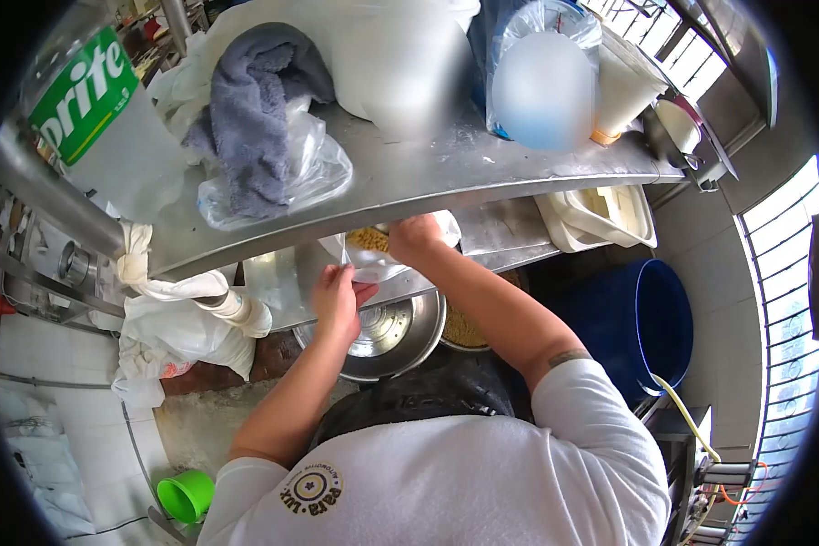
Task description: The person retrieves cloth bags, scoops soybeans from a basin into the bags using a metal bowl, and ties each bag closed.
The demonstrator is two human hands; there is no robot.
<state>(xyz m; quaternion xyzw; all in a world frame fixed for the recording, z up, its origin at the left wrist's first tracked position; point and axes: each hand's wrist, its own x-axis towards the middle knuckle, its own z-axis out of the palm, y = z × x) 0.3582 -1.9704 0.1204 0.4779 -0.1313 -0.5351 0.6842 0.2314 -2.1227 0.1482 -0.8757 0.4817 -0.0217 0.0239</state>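
Observation:
A clear plastic bag (369,264) with yellow pieces (369,239) in it lies on the lower metal shelf, partly under the upper shelf's edge. My left hand (338,296) pinches the bag's near left edge. My right hand (416,238) is closed at the bag's right side, its fingers partly hidden beneath the shelf edge; what it grips cannot be made out. Below my hands sits a large round metal bowl (393,338). Beside it, partly behind my right forearm, is a container of yellowish grain (464,328).
The upper metal shelf (400,182) overhangs my hands, carrying a grey towel (262,118), plastic bags and tubs. White trays (601,218) are at the right, above a blue barrel (651,318). A sack (187,332) and a green bucket (187,496) stand at the left.

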